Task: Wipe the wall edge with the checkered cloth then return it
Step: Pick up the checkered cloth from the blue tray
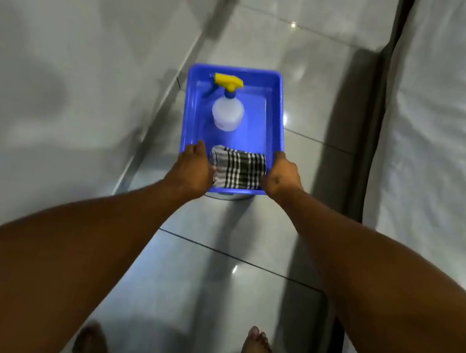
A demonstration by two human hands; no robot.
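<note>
Currently my left hand (196,168) and right hand (281,177) grasp the checkered cloth (237,169) inside the blue tub (279,113).

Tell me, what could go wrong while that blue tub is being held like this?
The spray bottle stands upright and loose in the blue tub, so a tilt might tip it over. The left hand and right hand grip only the near corners, so the far end could dip. The floor tiles look glossy, and the bare feet might slip if spray leaks. The checkered cloth looks safe.
</note>
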